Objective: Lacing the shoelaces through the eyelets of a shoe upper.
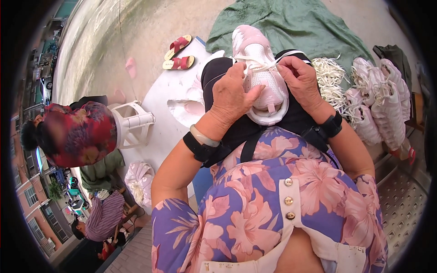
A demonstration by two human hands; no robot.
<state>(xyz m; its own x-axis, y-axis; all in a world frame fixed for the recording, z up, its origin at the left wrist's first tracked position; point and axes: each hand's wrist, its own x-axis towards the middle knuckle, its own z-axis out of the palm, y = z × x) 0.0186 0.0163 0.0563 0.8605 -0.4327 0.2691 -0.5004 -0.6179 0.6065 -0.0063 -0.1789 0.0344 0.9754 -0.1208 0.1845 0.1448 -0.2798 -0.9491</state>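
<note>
A white and pale pink sneaker [261,68] rests on my lap, toe pointing away from me. My left hand [232,95] grips its left side, with fingertips pinching the white shoelace [273,61] near the eyelets. My right hand [300,79] holds the lace at the shoe's right side. Both wrists wear black straps; the left also has a pale bangle.
A row of similar white sneakers [382,102] and a heap of white laces [327,77] lie to my right. A green cloth [291,22] spreads ahead. Red sandals [180,52] sit on the concrete. Another person in a floral top [77,134] sits left beside a white plastic stool [132,120].
</note>
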